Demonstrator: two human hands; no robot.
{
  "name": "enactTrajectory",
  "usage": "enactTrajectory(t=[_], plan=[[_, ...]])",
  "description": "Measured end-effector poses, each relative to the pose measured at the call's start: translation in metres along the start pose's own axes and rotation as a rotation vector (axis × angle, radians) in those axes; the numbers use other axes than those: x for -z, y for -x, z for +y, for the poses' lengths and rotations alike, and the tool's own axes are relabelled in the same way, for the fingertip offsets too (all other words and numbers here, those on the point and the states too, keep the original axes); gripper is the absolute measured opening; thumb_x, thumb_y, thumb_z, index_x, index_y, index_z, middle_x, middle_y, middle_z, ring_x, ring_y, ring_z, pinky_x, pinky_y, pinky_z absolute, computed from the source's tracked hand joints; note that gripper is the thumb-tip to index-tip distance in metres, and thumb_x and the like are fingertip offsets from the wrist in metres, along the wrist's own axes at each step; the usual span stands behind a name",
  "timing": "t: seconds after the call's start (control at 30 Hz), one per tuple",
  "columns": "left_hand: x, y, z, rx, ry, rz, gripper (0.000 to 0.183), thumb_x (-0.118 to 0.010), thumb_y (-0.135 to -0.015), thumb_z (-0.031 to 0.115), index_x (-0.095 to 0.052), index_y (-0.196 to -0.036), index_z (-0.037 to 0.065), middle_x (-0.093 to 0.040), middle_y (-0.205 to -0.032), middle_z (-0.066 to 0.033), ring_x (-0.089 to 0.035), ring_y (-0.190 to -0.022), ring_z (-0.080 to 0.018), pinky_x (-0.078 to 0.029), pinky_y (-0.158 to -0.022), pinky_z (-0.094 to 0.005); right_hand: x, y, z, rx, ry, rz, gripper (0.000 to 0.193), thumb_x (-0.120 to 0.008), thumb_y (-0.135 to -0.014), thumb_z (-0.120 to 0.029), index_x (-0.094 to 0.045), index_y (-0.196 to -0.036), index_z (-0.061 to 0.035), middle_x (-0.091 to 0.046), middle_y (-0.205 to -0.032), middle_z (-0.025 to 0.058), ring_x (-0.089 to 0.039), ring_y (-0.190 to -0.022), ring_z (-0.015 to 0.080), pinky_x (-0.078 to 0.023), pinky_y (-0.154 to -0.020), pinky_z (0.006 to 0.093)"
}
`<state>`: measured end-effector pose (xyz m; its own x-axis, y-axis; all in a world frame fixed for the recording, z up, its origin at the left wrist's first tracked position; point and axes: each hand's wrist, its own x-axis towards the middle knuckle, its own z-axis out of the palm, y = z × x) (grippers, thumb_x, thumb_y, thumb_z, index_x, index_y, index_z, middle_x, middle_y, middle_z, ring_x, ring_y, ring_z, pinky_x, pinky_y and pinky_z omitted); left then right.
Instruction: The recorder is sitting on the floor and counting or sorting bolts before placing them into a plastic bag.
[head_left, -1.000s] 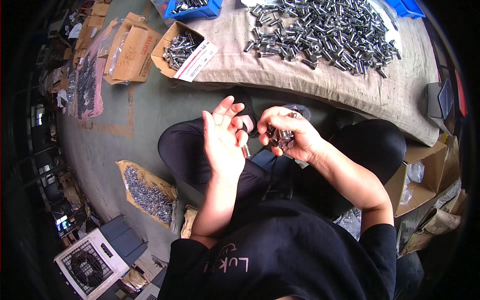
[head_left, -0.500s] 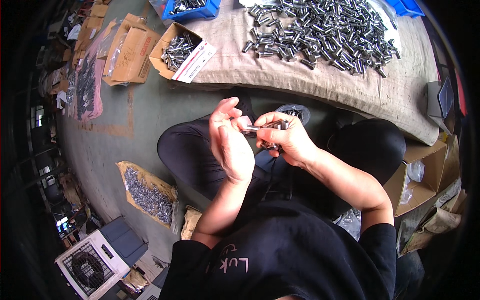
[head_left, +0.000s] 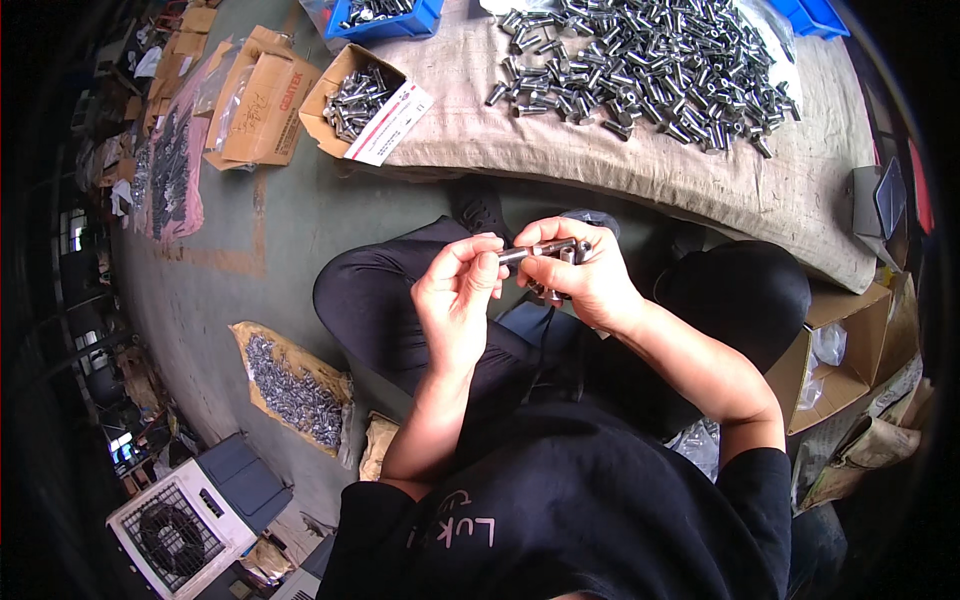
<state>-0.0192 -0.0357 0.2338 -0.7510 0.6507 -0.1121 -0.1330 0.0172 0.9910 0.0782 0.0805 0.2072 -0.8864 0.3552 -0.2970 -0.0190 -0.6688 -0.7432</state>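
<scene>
My left hand (head_left: 458, 295) is closed, thumb and fingertips pinching one end of a shiny, bolt-like metal piece (head_left: 514, 256). My right hand (head_left: 598, 280) grips several more metal bolts (head_left: 566, 257) in its curled fingers, and its fingertips meet the other end of the pinched piece. Both hands are close together above my crossed legs. Fingers hide part of the bundle, so the exact shape of each piece is hard to make out. Across the cloth-covered surface ahead lies a large heap of similar metal bolts (head_left: 650, 75).
A cardboard box of bolts (head_left: 395, 135) and a blue bin (head_left: 415, 22) sit at the cloth's left end. On the floor at left are a tray of small metal parts (head_left: 345, 385) and a fan unit (head_left: 235, 535). An open carton (head_left: 870, 335) stands right.
My left hand was open with its fingers raised; it has closed on the end of a metal piece held out by my right hand. The right hand keeps its bundle.
</scene>
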Motion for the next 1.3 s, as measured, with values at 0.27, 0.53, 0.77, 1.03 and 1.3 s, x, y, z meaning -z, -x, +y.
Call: enactTrajectory(t=[0.27,0.53,0.77,1.03,1.3], plan=[[0.003,0.001,-0.002,-0.063,-0.049,-0.038,0.021,-0.056,-0.083,0.003,-0.056,-0.102,-0.007,-0.058,-0.081,-0.0084,-0.052,-0.068,-0.0117,-0.044,-0.061,-0.0230,0.000,0.001,-0.004,-0.008,-0.077,-0.015,0.021,-0.061,-0.077,-0.007,-0.058,-0.097,-0.0020,-0.061,-0.070,0.0048,-0.052,-0.054,0.0048,-0.039,-0.044,0.0170],[-0.003,0.002,0.004,-0.123,-0.023,-0.021,0.022,-0.059,-0.080,-0.001,-0.058,-0.102,-0.003,-0.058,-0.096,-0.0062,-0.054,-0.078,-0.0071,-0.045,-0.071,-0.0189,0.000,0.000,-0.003,-0.002,-0.108,-0.014,0.021,-0.062,-0.077,-0.007,-0.058,-0.097,-0.0016,-0.062,-0.070,0.0055,-0.052,-0.055,0.0051,-0.039,-0.043,0.0170],[0.004,0.001,0.004,-0.095,0.001,-0.063,0.023,-0.056,-0.080,-0.005,-0.053,-0.102,-0.006,-0.059,-0.094,-0.0113,-0.057,-0.080,-0.0127,-0.047,-0.073,-0.0239,0.001,0.001,-0.002,0.022,-0.070,-0.013,0.021,-0.062,-0.077,-0.007,-0.058,-0.097,-0.0023,-0.062,-0.070,0.0056,-0.052,-0.053,0.0046,-0.039,-0.043,0.0169],[-0.005,0.002,0.009,-0.195,0.038,-0.051,0.022,-0.056,-0.080,-0.007,-0.053,-0.102,-0.007,-0.058,-0.100,-0.0103,-0.056,-0.090,-0.0130,-0.046,-0.080,-0.0242,0.001,0.000,-0.001,0.002,-0.149,-0.006,0.021,-0.063,-0.076,-0.006,-0.058,-0.097,-0.0019,-0.062,-0.069,0.0072,-0.052,-0.051,0.0056,-0.038,-0.043,0.0175],[-0.012,0.001,0.000,-0.478,-0.384,-0.089,0.032,-0.064,-0.069,-0.008,-0.057,-0.100,-0.001,-0.062,-0.085,-0.0094,-0.060,-0.079,-0.0197,-0.046,-0.082,-0.0335,0.004,-0.004,0.002,-0.163,-0.534,-0.052,0.020,-0.062,-0.081,-0.017,-0.058,-0.096,-0.0051,-0.062,-0.077,0.0074,-0.055,-0.057,0.0102,-0.040,-0.039,0.0199]])
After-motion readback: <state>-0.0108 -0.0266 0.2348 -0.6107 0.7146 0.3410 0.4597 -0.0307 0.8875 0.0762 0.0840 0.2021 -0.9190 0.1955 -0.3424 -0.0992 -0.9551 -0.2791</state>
